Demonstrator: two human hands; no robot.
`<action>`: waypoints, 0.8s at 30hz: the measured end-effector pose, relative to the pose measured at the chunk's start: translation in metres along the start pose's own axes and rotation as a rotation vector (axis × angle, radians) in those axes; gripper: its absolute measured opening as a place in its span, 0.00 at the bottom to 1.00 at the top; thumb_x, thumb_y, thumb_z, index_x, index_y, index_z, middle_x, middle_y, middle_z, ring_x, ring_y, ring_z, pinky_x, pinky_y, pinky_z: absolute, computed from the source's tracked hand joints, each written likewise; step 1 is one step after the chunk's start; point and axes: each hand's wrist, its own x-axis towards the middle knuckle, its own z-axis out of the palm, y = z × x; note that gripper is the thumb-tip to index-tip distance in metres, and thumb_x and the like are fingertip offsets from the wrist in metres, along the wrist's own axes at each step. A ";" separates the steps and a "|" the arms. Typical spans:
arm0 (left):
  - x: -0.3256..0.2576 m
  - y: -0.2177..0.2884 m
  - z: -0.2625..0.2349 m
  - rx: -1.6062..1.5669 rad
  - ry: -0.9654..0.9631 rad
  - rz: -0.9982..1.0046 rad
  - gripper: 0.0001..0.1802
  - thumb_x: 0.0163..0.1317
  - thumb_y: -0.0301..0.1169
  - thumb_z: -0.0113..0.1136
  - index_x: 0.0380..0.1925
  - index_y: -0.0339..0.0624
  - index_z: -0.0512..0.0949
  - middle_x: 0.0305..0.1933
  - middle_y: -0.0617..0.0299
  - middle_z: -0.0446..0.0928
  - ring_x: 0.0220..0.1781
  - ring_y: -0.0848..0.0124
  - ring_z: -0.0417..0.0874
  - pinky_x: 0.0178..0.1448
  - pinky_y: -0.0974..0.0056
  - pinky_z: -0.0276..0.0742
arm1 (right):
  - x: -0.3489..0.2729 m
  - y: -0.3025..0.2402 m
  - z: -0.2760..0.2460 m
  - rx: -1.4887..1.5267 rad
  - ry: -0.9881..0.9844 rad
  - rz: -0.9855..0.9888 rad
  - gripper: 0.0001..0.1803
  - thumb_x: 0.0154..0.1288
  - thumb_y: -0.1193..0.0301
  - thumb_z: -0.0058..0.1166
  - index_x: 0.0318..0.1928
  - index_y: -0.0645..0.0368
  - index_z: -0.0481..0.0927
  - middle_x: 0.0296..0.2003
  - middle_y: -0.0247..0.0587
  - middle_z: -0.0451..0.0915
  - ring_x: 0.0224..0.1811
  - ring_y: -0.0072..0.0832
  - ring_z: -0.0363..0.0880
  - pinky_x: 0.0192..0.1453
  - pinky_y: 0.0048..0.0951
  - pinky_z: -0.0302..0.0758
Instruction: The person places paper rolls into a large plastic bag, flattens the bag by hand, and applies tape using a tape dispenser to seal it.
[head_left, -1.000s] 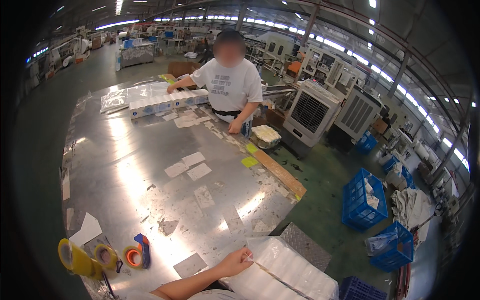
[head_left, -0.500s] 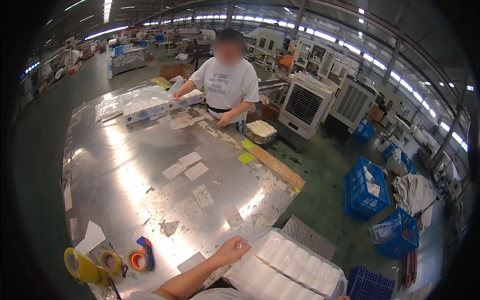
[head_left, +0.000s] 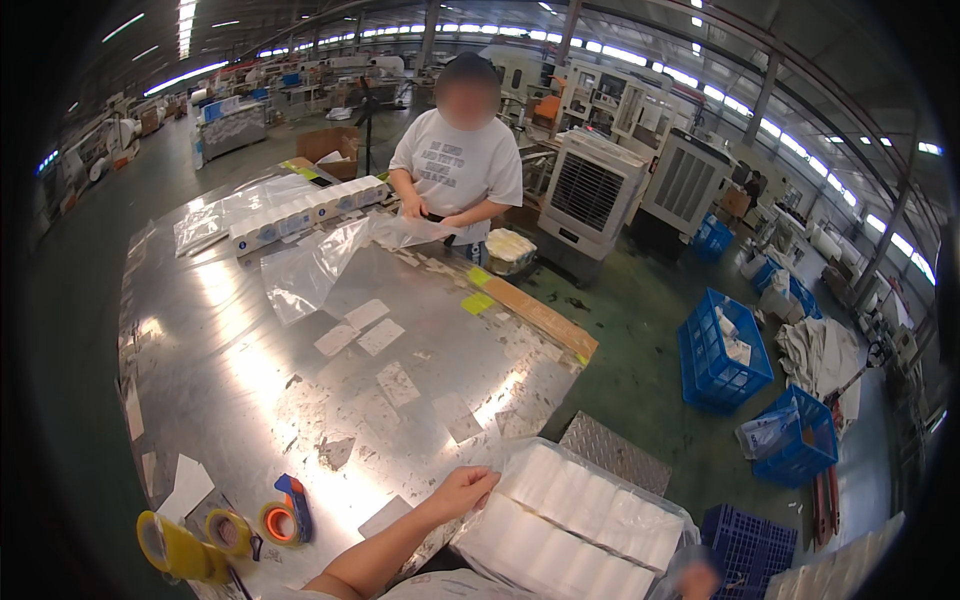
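A clear plastic bag lies at the near right of the metal table, wrapped round white paper rolls set in two rows. My left hand is at the bag's left end, fingers closed together on its film. At the bag's near right corner, low in the picture, is my right hand; it is smeared, so its fingers do not show. Across the table a person holds a sheet of clear film in both hands, beside a long row of wrapped rolls.
Yellow tape rolls and a blue tape dispenser stand at the table's near left. Paper pieces are stuck to the metal table. On the floor to the right are blue crates and a dark purple crate.
My right hand has come further into view at the bag's near right corner. My left hand stays at the bag's left end. The other person has drawn clear film off the row of rolls toward themselves.
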 end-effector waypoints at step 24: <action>0.013 0.003 -0.041 0.090 0.195 0.021 0.18 0.60 0.38 0.55 0.13 0.44 0.69 0.12 0.72 0.64 0.14 0.83 0.65 0.18 0.74 0.59 | 0.085 0.134 -0.066 -0.256 0.445 -0.427 0.04 0.50 0.74 0.54 0.23 0.61 0.78 0.20 0.37 0.76 0.22 0.26 0.73 0.27 0.27 0.71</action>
